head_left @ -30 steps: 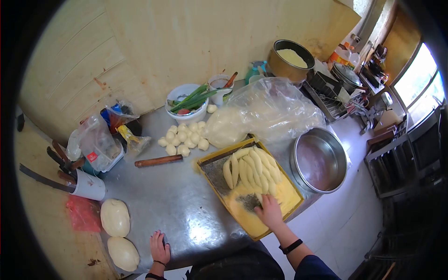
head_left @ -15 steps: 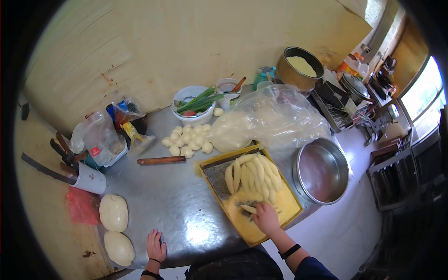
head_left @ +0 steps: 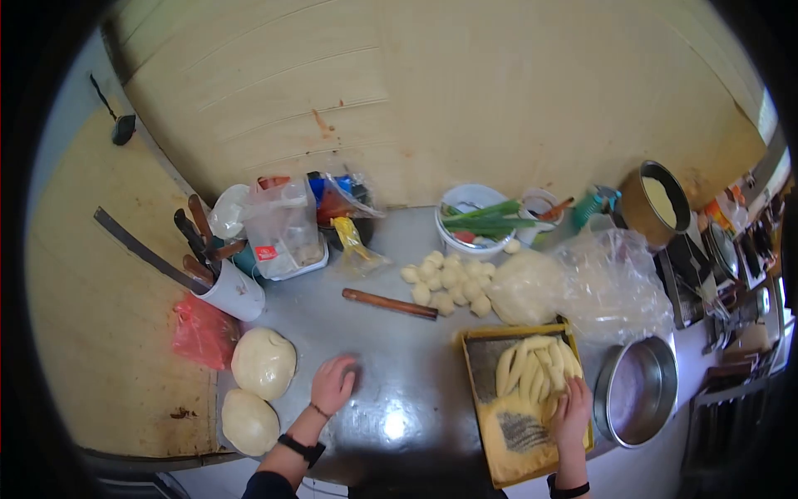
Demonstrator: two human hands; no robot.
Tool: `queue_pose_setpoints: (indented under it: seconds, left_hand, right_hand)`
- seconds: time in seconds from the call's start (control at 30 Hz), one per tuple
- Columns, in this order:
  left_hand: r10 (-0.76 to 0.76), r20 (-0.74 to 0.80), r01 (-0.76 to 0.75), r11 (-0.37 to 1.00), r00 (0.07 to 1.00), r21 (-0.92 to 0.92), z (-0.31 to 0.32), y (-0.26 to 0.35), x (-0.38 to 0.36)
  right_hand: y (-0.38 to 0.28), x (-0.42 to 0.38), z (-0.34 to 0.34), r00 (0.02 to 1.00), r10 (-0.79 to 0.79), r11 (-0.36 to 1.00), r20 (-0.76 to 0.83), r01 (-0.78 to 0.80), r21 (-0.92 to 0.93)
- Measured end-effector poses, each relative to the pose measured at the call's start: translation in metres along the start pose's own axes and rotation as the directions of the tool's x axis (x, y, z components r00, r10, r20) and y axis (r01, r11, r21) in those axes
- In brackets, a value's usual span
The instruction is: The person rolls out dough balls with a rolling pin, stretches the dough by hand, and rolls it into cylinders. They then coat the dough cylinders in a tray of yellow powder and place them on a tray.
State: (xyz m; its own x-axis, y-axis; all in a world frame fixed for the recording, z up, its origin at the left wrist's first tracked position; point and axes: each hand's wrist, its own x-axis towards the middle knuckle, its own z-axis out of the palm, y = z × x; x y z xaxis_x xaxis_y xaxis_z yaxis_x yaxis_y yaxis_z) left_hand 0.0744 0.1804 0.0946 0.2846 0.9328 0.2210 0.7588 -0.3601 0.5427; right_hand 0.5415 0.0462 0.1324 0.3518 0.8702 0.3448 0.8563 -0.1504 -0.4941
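Observation:
My right hand (head_left: 572, 413) is over the right side of a yellow-edged tray (head_left: 490, 453), its bent fingers at the lower end of several long dough strips (head_left: 532, 366). Whether a strip is between those fingers cannot be made out. Yellow powder covers the lower part of the tray. My left hand (head_left: 334, 384) hovers over or rests on the metal table (head_left: 374, 349), fingers apart and holding nothing. Left of it sit two large dough lumps, one (head_left: 263, 363) above the other (head_left: 250, 422).
Behind the tray are small dough balls (head_left: 449, 279), a wooden rolling pin (head_left: 389, 303), a clear plastic bag (head_left: 615, 283) and a white bowl (head_left: 474, 208). A round metal pan (head_left: 638, 391) stands right of the tray. A knife holder (head_left: 237, 291) is at the left.
The view has swung left. My left hand has moved up from the table's front edge. My right hand has gone from the tray's powdery part to the strips' right side.

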Motion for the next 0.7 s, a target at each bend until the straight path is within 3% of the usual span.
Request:
queue_pose_setpoints:
  seconds: [0.03, 0.07, 0.17, 0.27, 0.33, 0.37, 0.43, 0.5, 0.57, 0.63, 0.67, 0.7]
  left_hand:
    - [-0.015, 0.003, 0.015, 1.0, 1.0, -0.011, 0.008, -0.006, 0.026]
    - [0.007, 0.004, -0.007, 1.0, 1.0, -0.009, 0.019, -0.009, 0.052]
    - [0.108, -0.022, -0.11, 0.988, 0.994, -0.106, 0.053, 0.006, 0.136]
    - [0.081, -0.036, -0.087, 0.974, 0.996, -0.211, 0.118, 0.017, 0.193]
    - [-0.092, 0.097, 0.093, 0.996, 0.991, -0.015, 0.148, 0.03, 0.211]
    - [-0.081, 0.029, 0.081, 0.997, 0.996, -0.019, 0.163, 0.025, 0.217]
    - [-0.087, 0.109, 0.099, 0.988, 0.99, -0.114, 0.164, 0.012, 0.226]
    - [-0.086, 0.185, 0.123, 0.973, 0.979, -0.197, 0.151, 0.0, 0.222]
    - [0.0, 0.057, 0.018, 0.948, 0.998, -0.317, 0.11, 0.007, 0.206]
    - [0.023, -0.059, -0.046, 0.904, 0.998, -0.424, 0.037, 0.046, 0.175]
    - [-0.028, 0.069, 0.057, 0.878, 0.997, -0.476, -0.007, 0.063, 0.151]
    - [0.039, 0.023, -0.025, 0.899, 0.999, -0.437, -0.038, 0.074, 0.123]
  right_hand:
    - [-0.004, 0.012, 0.003, 0.987, -0.086, 0.989, -0.139, 0.067, -0.132]
    - [-0.008, 0.02, 0.009, 0.986, -0.095, 0.988, -0.136, 0.077, -0.135]
    - [-0.028, 0.027, 0.042, 1.0, -0.02, 0.991, 0.003, 0.019, 0.135]
    - [-0.078, 0.043, 0.075, 0.982, -0.159, 0.978, 0.102, 0.143, 0.149]
    - [-0.098, 0.053, 0.094, 0.972, -0.205, 0.963, 0.114, 0.18, 0.2]
    - [-0.103, 0.056, 0.102, 0.973, -0.183, 0.954, 0.143, 0.141, 0.263]
    - [-0.112, 0.062, 0.117, 0.971, -0.159, 0.943, 0.18, 0.095, 0.32]
    - [-0.122, 0.077, 0.132, 0.947, -0.26, 0.927, 0.189, 0.189, 0.325]
    - [-0.141, 0.096, 0.149, 0.933, -0.29, 0.922, 0.211, 0.214, 0.323]
    - [-0.165, 0.114, 0.17, 0.908, -0.343, 0.919, 0.24, 0.271, 0.287]
    - [-0.177, 0.12, 0.185, 0.898, -0.366, 0.918, 0.243, 0.306, 0.252]
    - [-0.182, 0.121, 0.208, 0.884, -0.403, 0.91, 0.237, 0.358, 0.211]
